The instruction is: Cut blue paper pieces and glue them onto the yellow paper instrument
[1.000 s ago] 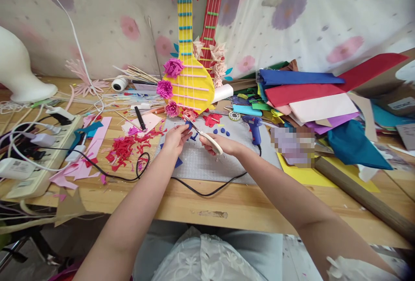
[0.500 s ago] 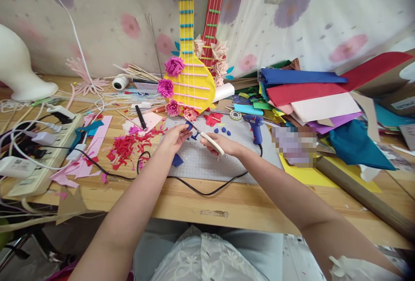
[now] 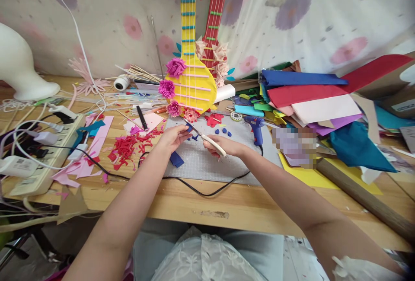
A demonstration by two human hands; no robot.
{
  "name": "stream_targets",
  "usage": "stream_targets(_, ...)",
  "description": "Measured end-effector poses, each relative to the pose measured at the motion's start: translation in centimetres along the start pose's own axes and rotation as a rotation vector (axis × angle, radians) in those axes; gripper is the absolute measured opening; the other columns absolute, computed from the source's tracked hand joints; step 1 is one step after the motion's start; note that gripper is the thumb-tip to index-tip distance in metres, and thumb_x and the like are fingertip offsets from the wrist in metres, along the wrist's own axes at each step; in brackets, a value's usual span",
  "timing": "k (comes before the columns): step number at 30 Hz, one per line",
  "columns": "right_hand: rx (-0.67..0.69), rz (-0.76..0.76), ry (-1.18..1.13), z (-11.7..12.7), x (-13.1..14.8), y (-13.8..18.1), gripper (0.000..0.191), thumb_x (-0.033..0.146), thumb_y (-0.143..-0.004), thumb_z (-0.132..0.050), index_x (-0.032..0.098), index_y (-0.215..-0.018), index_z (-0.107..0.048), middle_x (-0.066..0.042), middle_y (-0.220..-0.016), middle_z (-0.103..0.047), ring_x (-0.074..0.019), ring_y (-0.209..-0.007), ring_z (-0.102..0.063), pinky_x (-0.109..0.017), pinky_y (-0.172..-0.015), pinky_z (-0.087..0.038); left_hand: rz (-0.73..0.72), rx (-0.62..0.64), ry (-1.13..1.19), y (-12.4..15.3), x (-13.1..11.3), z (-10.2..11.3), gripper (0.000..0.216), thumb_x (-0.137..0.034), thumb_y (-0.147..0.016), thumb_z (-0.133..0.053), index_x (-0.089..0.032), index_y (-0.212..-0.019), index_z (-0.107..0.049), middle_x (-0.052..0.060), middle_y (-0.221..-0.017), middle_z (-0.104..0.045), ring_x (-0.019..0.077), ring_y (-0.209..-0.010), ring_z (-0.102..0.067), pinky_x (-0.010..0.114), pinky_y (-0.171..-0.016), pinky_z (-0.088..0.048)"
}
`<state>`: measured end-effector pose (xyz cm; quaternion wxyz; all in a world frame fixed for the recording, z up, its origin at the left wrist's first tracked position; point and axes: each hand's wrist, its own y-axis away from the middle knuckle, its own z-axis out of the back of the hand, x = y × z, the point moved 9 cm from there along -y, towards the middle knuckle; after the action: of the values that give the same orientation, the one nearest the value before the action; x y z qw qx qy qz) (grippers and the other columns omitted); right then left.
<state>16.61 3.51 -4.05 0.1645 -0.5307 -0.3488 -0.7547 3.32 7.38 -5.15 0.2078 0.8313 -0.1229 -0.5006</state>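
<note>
My right hand (image 3: 223,146) is closed round the white handles of a pair of scissors (image 3: 214,143), whose blades point up and left. Between the fingertips of my left hand (image 3: 173,139) is a small piece of blue paper (image 3: 189,128), right by the scissor blades. Both hands are above a grey cutting mat (image 3: 207,168). Small blue drop-shaped cutouts (image 3: 225,131) lie on the mat behind my right hand. A folded blue paper strip (image 3: 177,159) rests below my left hand, and dark blue scraps (image 3: 195,137) lie between the hands.
A yellow paper lute (image 3: 194,82) with flowers leans at the back beside a red one (image 3: 212,26). A blue glue gun (image 3: 256,129) stands on the right; its black cord crosses the front. Red scraps (image 3: 125,148) and a power strip (image 3: 61,160) are left, stacked coloured paper (image 3: 308,95) right.
My left hand has shifted slightly, uncovering more of the folded blue strip. The scissors stay at the blue piece. The whole view has moved a little.
</note>
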Motion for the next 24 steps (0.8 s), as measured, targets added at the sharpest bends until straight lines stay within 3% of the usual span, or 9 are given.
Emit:
stream_targets(4, 0.078, 0.025, 0.026, -0.48, 0.39, 0.08, 0.042, 0.060, -0.076, -0.053, 0.021, -0.078, -0.037, 0.006, -0.057, -0.043, -0.0072, -0.047, -0.044, -0.019, -0.040, -0.040, 0.013, 0.032, -0.076, 0.15, -0.24, -0.34, 0.012, 0.000, -0.066, -0.055, -0.010, -0.059, -0.057, 0.004, -0.058, -0.063, 0.0111, -0.057, -0.061, 0.025, -0.062, -0.055)
stream_targets(11, 0.029, 0.049, 0.110, 0.18, 0.52, -0.31, 0.040, 0.057, -0.077, -0.054, 0.020, -0.078, -0.038, 0.006, -0.058, -0.044, -0.0074, -0.049, -0.045, -0.019, -0.042, -0.039, 0.014, 0.071, -0.113, 0.40, -0.52, -0.85, 0.012, 0.000, -0.067, -0.054, -0.009, -0.060, -0.059, 0.005, -0.060, -0.065, 0.0117, -0.059, -0.062, 0.026, -0.064, -0.054)
stream_targets(24, 0.035, -0.007, -0.029, -0.30, 0.16, -0.27, 0.047, 0.064, -0.072, -0.057, 0.021, -0.074, -0.036, 0.009, -0.051, -0.036, -0.0064, -0.040, -0.042, -0.020, -0.036, -0.037, 0.032, 0.123, -0.178, -0.02, -0.58, -0.56, 0.013, 0.001, -0.067, -0.054, -0.008, -0.060, -0.061, 0.006, -0.061, -0.066, 0.0136, -0.062, -0.063, 0.028, -0.070, -0.053)
